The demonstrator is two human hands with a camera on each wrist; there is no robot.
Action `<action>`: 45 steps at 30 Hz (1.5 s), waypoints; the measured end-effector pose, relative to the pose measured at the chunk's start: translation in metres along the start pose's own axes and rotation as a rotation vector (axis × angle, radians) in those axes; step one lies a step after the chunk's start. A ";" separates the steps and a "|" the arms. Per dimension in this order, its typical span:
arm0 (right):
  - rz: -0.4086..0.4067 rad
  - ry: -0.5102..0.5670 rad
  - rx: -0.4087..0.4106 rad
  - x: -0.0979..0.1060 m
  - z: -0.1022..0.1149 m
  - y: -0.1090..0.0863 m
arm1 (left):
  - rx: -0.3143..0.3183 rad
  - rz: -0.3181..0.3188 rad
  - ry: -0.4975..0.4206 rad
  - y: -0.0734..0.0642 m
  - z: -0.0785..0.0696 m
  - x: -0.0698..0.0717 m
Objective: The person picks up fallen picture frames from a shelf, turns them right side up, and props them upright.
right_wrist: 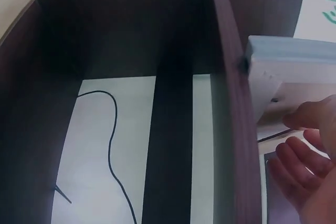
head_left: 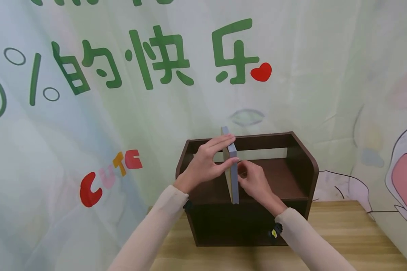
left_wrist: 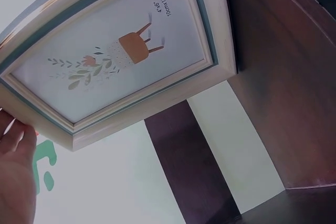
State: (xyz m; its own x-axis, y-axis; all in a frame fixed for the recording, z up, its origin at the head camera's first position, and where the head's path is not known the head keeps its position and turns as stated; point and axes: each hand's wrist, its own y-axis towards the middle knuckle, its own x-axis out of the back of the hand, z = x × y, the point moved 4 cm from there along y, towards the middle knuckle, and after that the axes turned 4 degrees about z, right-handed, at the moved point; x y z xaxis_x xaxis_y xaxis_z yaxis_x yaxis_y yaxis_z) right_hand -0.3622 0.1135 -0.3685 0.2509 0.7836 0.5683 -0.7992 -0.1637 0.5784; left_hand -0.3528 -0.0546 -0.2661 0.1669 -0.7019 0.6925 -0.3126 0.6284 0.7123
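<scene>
A picture frame (left_wrist: 152, 111) stands on edge on the upper shelf of a dark brown desktop rack (head_left: 281, 178), edge-on in the head view. Its pale front with a plant-and-stool print faces left in the left wrist view. My left hand (head_left: 207, 158) grips its upper part, fingers over the top and thumb at the near edge. On the back side, my right hand (head_left: 256, 180) has its fingers curled against the frame. In the right wrist view the thumb and fingers pinch a thin stand piece (right_wrist: 275, 136) at the frame's back (right_wrist: 270, 90).
The rack stands on a wooden table (head_left: 346, 226) against a printed curtain (head_left: 308, 75) with green characters and a red heart. Its lower compartment (head_left: 237, 224) is open at the front. A black cord (right_wrist: 111, 145) shows behind the rack in the right wrist view.
</scene>
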 end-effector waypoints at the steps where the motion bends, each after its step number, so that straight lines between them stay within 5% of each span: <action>1: 0.002 -0.005 -0.007 0.000 -0.001 0.002 | 0.004 -0.003 -0.003 0.000 0.000 0.000; 19: -0.107 -0.134 0.058 0.020 -0.012 -0.007 | -0.006 0.018 -0.006 0.009 -0.001 -0.010; 45: -0.178 -0.207 0.082 0.044 -0.032 -0.028 | -0.024 0.117 -0.041 0.048 -0.011 -0.049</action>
State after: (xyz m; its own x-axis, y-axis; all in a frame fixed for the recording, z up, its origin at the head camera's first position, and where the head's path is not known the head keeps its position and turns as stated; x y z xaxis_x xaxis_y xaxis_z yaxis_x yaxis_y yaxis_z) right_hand -0.3466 0.1713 -0.3782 0.4964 0.6670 0.5557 -0.6875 -0.0889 0.7208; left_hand -0.3658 0.0135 -0.2643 0.0917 -0.6359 0.7663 -0.3051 0.7146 0.6295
